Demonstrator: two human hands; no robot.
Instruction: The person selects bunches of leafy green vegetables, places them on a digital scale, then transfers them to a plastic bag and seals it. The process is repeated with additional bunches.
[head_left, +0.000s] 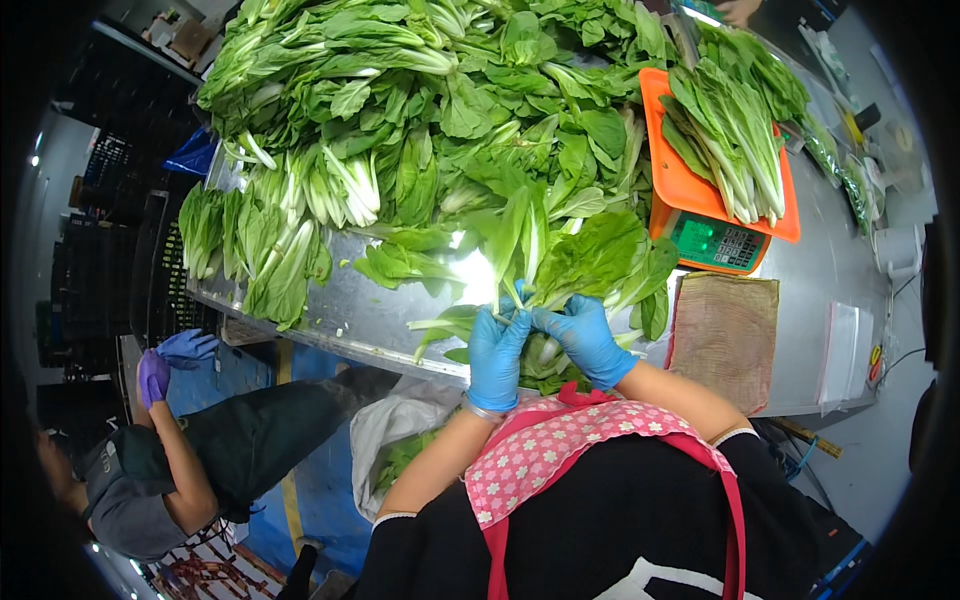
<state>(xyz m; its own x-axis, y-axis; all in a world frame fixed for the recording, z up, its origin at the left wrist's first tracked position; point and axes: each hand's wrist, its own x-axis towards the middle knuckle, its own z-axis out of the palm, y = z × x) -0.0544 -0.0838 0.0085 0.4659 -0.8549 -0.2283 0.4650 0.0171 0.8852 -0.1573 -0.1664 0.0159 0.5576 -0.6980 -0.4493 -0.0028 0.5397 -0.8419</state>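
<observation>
Both my hands wear blue gloves and meet over the near edge of a metal table (345, 300). My left hand (498, 352) pinches the white stalks of a leafy green (517, 232). Beside it, the fingers of my right hand (589, 337) close on the stalk end of a broad green leaf (592, 259). Loose leaves lie under and around both hands. A large heap of leafy greens (450, 90) covers the far part of the table. Right of my hands, an orange digital scale (679, 187) bears a bunch of greens (731, 135) on its tray.
A folded brown cloth (724, 337) and clear plastic bags (846, 356) lie at the right. A white sack (382, 431) with greens stands below the table edge. At the left is a person in purple and blue gloves (154, 375). Black crates (105, 255) are stacked behind.
</observation>
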